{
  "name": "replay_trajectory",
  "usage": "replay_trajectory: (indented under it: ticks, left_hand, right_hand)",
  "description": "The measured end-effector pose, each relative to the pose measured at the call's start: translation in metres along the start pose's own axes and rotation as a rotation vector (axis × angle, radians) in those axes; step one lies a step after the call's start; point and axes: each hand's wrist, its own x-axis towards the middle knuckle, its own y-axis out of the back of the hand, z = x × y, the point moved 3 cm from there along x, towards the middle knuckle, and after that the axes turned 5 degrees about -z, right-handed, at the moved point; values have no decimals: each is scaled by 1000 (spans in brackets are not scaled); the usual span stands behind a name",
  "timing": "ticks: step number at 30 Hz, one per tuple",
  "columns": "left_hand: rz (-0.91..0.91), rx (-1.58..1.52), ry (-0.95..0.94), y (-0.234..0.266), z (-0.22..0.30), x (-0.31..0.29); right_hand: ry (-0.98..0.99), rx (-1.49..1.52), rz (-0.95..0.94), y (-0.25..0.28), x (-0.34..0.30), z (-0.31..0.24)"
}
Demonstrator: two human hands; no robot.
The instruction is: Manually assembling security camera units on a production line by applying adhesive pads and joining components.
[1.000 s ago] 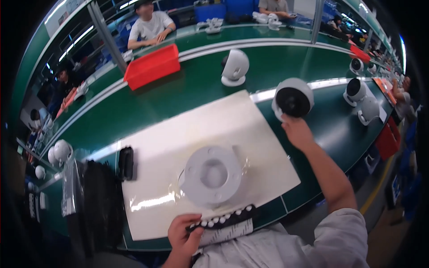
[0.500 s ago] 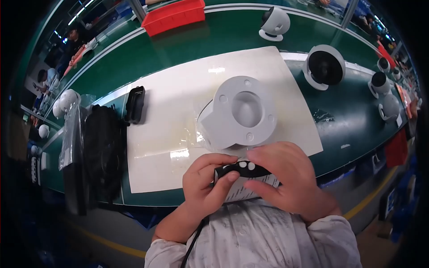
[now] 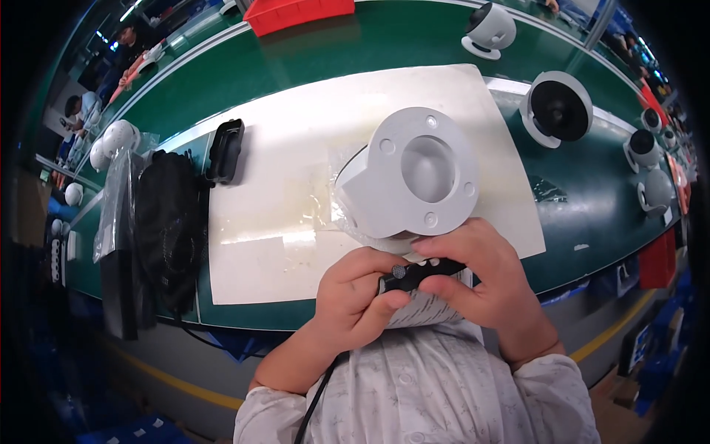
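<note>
My left hand (image 3: 346, 305) pinches one end of a small black elongated piece (image 3: 411, 276) with a few round whitish spots along it. My right hand (image 3: 489, 280) grips the other end between thumb and fingers. What kind of piece it is, I cannot make out. Just beyond my fingers rests a white rounded housing (image 3: 372, 194), its flat ring base tilted up and showing a round recess and several small discs. Printed paper (image 3: 427, 309) shows below my hands. A thin black cable (image 3: 318, 399) runs past my left forearm.
The housing lies on a large pale sheet (image 3: 274, 200) over a green bench (image 3: 399, 41). At left are an open black case (image 3: 225, 152), a black bag (image 3: 168, 229) and clear plastic wrapping (image 3: 115, 207). White round devices (image 3: 556, 109) stand at right; a red bin (image 3: 303, 15) stands behind.
My right thumb and fingers have closed on the black piece, where before they were spread around it. The piece has turned slightly, and the whole view has shifted a little.
</note>
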Motion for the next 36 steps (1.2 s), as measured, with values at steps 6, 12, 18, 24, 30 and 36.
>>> replay_trajectory:
  ticks: [6,12,18,24,30,36]
  left_hand:
    - [-31,137,-73,-1,0,4]
    - [-54,242,-145,-2,2,6]
    - [-81,236,-154,-3,4,8]
    - [-125,218,-128,0,4,7]
    - [9,63,90,-1,9,9]
    - [-17,20,210,1,6,0]
  right_hand:
    - [106,-30,-83,3,0,4]
    - [88,212,16,2,-2,-3]
    - [93,335,-29,1,-1,0]
    - [199,234,-155,1,-2,-8]
    - [218,228,-125,-2,-2,-8]
    - [140,379,-19,-7,-4,-7]
